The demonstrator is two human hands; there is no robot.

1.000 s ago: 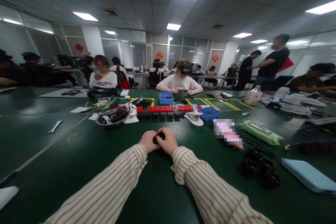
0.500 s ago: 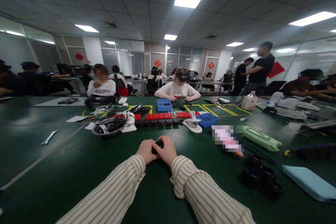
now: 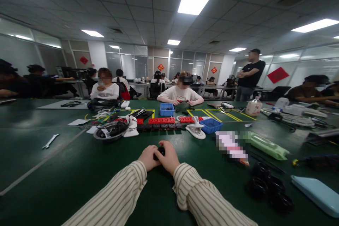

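Note:
Both hands meet over the green table (image 3: 111, 173), around a small black round object (image 3: 160, 150) whose exact kind I cannot make out. My left hand (image 3: 148, 158) curls against its left side. From the right, my right hand (image 3: 170, 157) wraps it, with the thumb across the near side and the fingers over the far side. Part of the object's glossy top shows between the hands, while its underside is hidden. To the right lies a cluster of shiny black round parts (image 3: 258, 185), blurred at the edges.
Ahead stand red and black socket strips (image 3: 162, 120), a white clip stand (image 3: 196, 129), a blue basket (image 3: 212, 125) and a metal bowl (image 3: 109, 135) of cables. A wrench (image 3: 50, 141) lies left; a green packet (image 3: 266, 145) and light-blue case (image 3: 316, 192) lie right. A person (image 3: 181, 91) sits opposite.
The view has shifted slightly, so the table items sit lower. My hands stay together on the black object, and more of its top shows. Of two standing people at right, only one is visible.

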